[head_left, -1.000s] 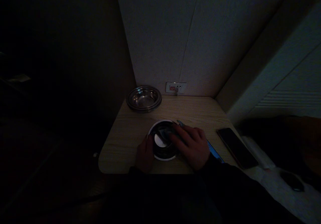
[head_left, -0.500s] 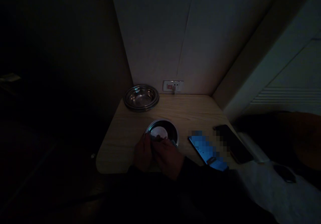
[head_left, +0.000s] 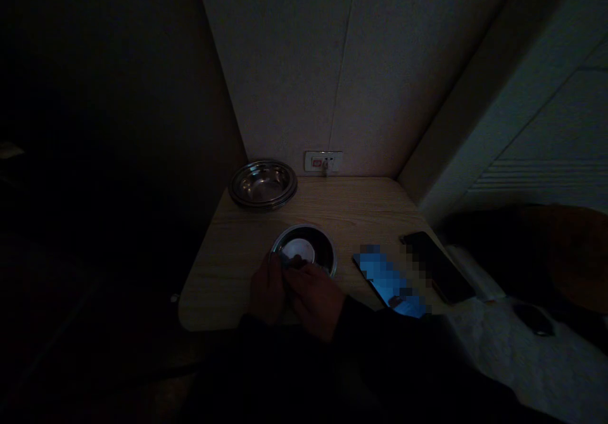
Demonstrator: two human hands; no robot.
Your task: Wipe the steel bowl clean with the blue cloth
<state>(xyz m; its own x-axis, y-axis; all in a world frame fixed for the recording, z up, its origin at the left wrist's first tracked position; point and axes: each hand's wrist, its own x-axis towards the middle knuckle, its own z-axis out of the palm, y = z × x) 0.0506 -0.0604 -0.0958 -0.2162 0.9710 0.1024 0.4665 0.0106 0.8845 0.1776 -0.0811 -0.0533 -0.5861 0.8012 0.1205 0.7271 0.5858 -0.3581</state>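
A round metal bowl (head_left: 323, 244) sits on the pale wooden tabletop (head_left: 365, 212), with a lighter round patch at its bottom. Both hands meet at its near rim, covering that part of it. My left hand (head_left: 266, 291) is at the bowl's left front, fingers bent and closed. My right hand (head_left: 317, 300) lies close beside it, its fingers pressed together over the rim. Something small and bluish shows between the fingertips, but the dim light hides what it is. Whether the hands also grip the rim is hidden.
Stacked metal bowls (head_left: 263, 186) stand at the back left. A lit phone (head_left: 380, 278) and a dark phone (head_left: 441, 269) lie to the right. Behind is a wall socket (head_left: 323, 161) with a plug. A small dark object (head_left: 534, 319) rests on pale fabric (head_left: 503, 360).
The whole view has shifted slightly, so things appear a little further left. Both hands stay at the bowl's near rim, with only a slight change in the fingers.
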